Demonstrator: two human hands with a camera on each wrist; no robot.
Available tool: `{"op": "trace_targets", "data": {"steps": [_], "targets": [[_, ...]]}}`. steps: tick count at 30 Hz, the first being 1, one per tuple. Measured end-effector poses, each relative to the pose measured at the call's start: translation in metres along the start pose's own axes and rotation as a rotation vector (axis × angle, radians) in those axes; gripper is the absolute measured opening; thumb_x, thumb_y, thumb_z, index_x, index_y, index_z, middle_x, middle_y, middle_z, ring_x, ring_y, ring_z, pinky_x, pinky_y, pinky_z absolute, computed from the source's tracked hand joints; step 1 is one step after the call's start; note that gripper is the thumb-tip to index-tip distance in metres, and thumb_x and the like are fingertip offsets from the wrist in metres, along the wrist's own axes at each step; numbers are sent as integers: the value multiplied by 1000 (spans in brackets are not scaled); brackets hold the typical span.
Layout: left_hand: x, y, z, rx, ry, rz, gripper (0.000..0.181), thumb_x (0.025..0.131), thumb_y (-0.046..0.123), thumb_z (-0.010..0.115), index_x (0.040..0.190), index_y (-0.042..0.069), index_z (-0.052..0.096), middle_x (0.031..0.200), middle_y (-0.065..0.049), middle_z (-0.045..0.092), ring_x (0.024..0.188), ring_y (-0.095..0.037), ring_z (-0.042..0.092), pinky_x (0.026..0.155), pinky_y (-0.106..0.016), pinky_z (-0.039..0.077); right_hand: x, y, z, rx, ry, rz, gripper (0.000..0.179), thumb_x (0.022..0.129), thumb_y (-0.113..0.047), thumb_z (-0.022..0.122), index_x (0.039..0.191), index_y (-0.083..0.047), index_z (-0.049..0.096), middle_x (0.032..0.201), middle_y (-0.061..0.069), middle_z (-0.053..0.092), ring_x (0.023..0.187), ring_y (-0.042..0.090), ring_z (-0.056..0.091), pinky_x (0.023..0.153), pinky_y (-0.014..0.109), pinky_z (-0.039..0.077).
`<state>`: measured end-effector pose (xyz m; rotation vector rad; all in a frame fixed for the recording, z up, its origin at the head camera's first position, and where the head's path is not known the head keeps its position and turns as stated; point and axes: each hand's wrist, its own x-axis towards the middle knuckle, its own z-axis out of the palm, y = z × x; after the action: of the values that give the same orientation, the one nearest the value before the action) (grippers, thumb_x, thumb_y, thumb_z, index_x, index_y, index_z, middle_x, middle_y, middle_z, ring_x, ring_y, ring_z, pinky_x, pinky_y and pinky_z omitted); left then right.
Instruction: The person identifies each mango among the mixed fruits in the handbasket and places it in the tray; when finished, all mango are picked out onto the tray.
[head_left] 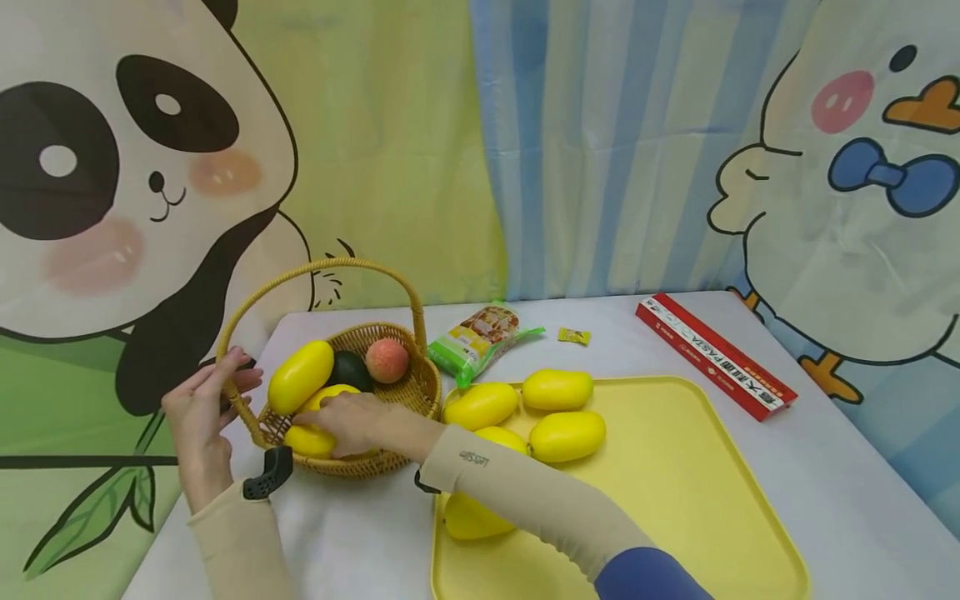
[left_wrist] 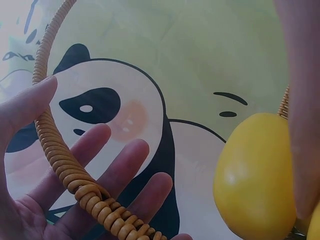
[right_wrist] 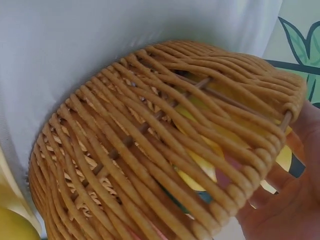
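Note:
A wicker basket (head_left: 375, 467) with a tall handle (head_left: 330, 263) stands at the left of the table. It contains a peach (head_left: 387, 360), a dark green fruit (head_left: 349, 370) and yellow mango-like fruits (head_left: 301, 377). My left hand (head_left: 201, 412) loosely holds the handle's left side. The left wrist view shows the handle (left_wrist: 60, 165) between the thumb and spread fingers. Reaching over the near rim, my right hand (head_left: 352, 423) touches the yellow fruits. A yellow fruit (head_left: 309, 442) lies under its fingers. In the right wrist view, the weave (right_wrist: 150, 130) hides part of that hand.
A yellow tray (head_left: 675, 500) right of the basket bears several yellow fruits (head_left: 567, 436), partly behind the right forearm. Farther back lie a green food packet (head_left: 480, 337), a small yellow sachet (head_left: 574, 336) and a long red-and-white pasta box (head_left: 716, 354). A printed curtain (head_left: 390, 150) backs the table.

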<state>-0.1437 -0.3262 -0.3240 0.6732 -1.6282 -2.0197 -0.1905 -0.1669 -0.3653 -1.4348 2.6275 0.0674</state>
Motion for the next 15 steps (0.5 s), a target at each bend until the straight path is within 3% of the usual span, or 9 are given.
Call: {"op": "trace_targets", "data": {"steps": [5,11,15], "targets": [[1,1,0,4,13,-12,30,75,37,82,88,10,78,67,1,72,67,-11,70,55,-25,46,4,3,0,-2,14,-29,64,87,-39,69,144,-33,40,120,-13,55,105,5,48,98,21,37],[1,1,-1,3,13,-13,29,75,38,81,87,12,78,67,1,72,68,-10,70,54,-24,46,3,8,0,12,9,-35,65,86,-41,70,143,-37,39,121,-15,55,106,6,47,93,28,37],[1,1,-1,3,8,-15,29,76,37,81,90,11,78,66,1,72,68,-10,70,55,-25,46,-3,14,-4,64,30,-72,68,84,-42,72,144,-36,40,124,-15,54,109,5,47,93,28,36]]}}
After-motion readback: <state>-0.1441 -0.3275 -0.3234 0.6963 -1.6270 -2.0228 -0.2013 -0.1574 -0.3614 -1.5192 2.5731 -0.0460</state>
